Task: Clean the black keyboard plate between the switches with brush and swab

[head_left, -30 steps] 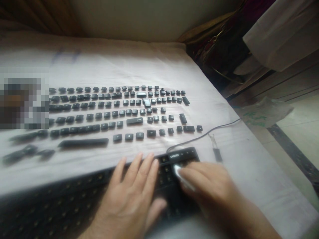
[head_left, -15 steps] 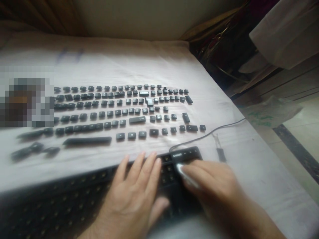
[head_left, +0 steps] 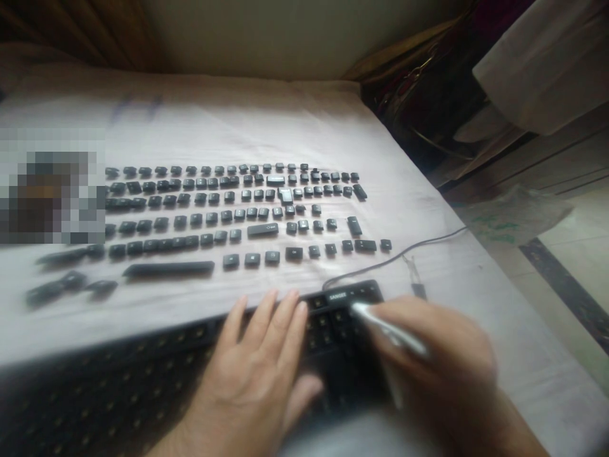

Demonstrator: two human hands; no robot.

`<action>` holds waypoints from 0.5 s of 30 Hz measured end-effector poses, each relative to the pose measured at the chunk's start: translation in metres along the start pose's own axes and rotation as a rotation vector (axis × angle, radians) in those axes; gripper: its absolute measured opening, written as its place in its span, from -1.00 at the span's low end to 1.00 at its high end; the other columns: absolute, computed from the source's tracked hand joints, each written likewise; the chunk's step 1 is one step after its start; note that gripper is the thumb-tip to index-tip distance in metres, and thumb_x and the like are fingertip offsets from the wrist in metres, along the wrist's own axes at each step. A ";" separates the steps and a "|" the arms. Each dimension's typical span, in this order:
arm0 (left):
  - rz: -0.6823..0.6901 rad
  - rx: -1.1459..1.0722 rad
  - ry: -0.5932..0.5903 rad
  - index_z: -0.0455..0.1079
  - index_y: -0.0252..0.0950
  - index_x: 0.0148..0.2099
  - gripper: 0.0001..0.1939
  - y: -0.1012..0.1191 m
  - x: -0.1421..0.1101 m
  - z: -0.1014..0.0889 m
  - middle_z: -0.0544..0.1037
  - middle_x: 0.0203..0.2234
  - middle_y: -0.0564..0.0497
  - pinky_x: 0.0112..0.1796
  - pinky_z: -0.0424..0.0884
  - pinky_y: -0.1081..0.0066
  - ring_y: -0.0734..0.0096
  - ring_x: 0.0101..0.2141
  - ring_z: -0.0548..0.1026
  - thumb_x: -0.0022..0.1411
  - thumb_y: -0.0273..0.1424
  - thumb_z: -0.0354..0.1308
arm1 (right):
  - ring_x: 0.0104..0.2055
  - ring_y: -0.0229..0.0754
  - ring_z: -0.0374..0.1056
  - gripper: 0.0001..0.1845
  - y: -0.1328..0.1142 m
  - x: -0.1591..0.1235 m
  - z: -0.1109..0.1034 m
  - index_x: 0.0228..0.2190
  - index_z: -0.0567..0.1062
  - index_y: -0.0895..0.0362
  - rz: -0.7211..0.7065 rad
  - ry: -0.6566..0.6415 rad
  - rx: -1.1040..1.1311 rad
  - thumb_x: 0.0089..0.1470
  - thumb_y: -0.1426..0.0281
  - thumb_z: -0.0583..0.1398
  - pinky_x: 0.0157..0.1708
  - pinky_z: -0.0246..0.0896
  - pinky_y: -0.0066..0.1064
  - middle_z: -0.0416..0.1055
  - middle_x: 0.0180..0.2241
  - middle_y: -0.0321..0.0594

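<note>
A black keyboard (head_left: 157, 365) with its keycaps off lies across the bottom of the head view, tilted up toward the right. My left hand (head_left: 257, 362) rests flat on it, fingers spread, right of its middle. Over the keyboard's right end, my right hand (head_left: 438, 343) is closed around a slim white, shiny thing (head_left: 390, 330), whose tip touches or hovers just above the bare key area. Blur hides its exact kind. Behind the keyboard, many loose black keycaps (head_left: 262, 230) stand in rows on a pale cloth, with the long spacebar (head_left: 169, 270) nearest.
The keyboard's cable (head_left: 390, 255) runs off rightward over the edge of the cloth (head_left: 476, 285). A wire keycap puller (head_left: 417, 290) with a dark handle lies beside my right hand. A clear plastic bag (head_left: 514, 219) is beyond the right edge. A pixelated patch covers the left side.
My right hand has shifted right and turned, exposing more of the white thing. My left hand stays on the keyboard. The view has swung slightly left.
</note>
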State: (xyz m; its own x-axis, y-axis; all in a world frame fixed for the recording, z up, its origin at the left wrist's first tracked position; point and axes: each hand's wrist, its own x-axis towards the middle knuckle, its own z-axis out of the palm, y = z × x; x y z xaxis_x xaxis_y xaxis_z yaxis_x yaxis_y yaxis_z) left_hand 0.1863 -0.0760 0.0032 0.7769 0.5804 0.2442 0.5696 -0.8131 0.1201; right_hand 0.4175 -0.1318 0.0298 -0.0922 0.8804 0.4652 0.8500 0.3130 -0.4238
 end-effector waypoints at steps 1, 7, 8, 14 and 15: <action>-0.001 0.002 -0.004 0.36 -0.31 0.23 -0.40 0.000 0.000 0.001 0.31 0.27 -0.08 0.26 0.02 0.10 0.12 0.22 0.32 0.41 -0.01 -0.13 | -0.46 -0.24 0.49 -0.82 0.002 -0.001 -0.003 -0.22 0.54 0.06 0.059 0.074 0.017 0.14 0.53 0.27 -0.43 0.40 -0.45 0.57 -0.42 -0.28; 0.036 0.061 0.038 0.38 -0.34 0.21 -0.39 -0.003 0.001 0.002 0.38 0.23 -0.12 0.20 0.12 0.06 0.08 0.18 0.38 0.44 -0.04 -0.21 | -0.28 -0.12 0.57 -0.75 0.020 -0.011 -0.009 -0.18 0.62 -0.03 0.325 0.397 0.041 0.08 0.46 0.33 -0.22 0.52 -0.30 0.63 -0.25 -0.27; 0.050 0.078 0.046 0.39 -0.34 0.21 -0.39 -0.004 0.001 0.001 0.39 0.22 -0.12 0.18 0.15 0.06 0.08 0.17 0.39 0.44 -0.05 -0.23 | -0.27 -0.12 0.57 -0.77 0.020 -0.012 -0.009 -0.19 0.62 -0.02 0.343 0.411 0.056 0.08 0.45 0.33 -0.19 0.52 -0.29 0.63 -0.25 -0.27; 0.086 0.119 0.059 0.37 -0.37 0.22 -0.36 -0.006 0.003 -0.001 0.41 0.20 -0.14 0.10 0.28 0.03 0.08 0.13 0.43 0.46 -0.06 -0.29 | -0.30 -0.08 0.58 -0.87 0.001 -0.022 -0.027 -0.31 0.65 0.03 0.461 0.361 0.105 0.06 0.33 0.31 -0.26 0.52 -0.29 0.64 -0.32 -0.21; 0.086 0.117 0.060 0.37 -0.37 0.22 -0.35 -0.006 0.003 0.000 0.42 0.19 -0.15 0.09 0.29 0.02 0.07 0.13 0.43 0.45 -0.06 -0.30 | -0.32 -0.07 0.57 -0.87 -0.004 -0.025 -0.030 -0.34 0.65 0.04 0.480 0.356 0.115 0.04 0.31 0.31 -0.29 0.51 -0.31 0.64 -0.35 -0.20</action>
State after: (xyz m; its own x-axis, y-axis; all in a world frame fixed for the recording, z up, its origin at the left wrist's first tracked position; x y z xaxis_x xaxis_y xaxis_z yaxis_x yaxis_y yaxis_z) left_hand 0.1851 -0.0692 0.0035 0.8088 0.5022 0.3060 0.5318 -0.8467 -0.0159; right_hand 0.4323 -0.1658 0.0433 0.4833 0.7657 0.4244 0.6905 -0.0355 -0.7224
